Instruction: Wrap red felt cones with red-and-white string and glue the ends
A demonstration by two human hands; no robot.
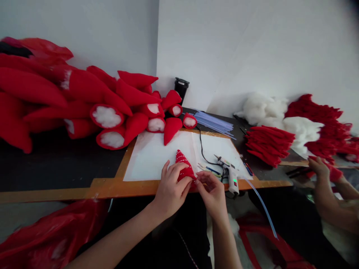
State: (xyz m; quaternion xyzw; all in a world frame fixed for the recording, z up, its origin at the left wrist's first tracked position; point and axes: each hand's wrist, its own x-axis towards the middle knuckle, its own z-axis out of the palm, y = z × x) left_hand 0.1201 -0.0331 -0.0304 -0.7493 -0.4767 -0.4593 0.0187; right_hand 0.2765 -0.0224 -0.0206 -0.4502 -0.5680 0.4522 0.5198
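Red cone (181, 158), spirally trimmed with white-flecked cord. Points tip away, at the front edge of the counter (109, 188). In left hand (171, 191), grip clamped on the cone's lower part. In right hand (212, 196), grip pinched together at its lower right edge; cannot tell whether on cord or cloth. Beside, glue gun (232, 175), green light lit. Beyond, stuffed red pieces (138, 91). Likely risks: wraps slipping from slack tension; burned fingers or toppled gun from a stray rightward reach.
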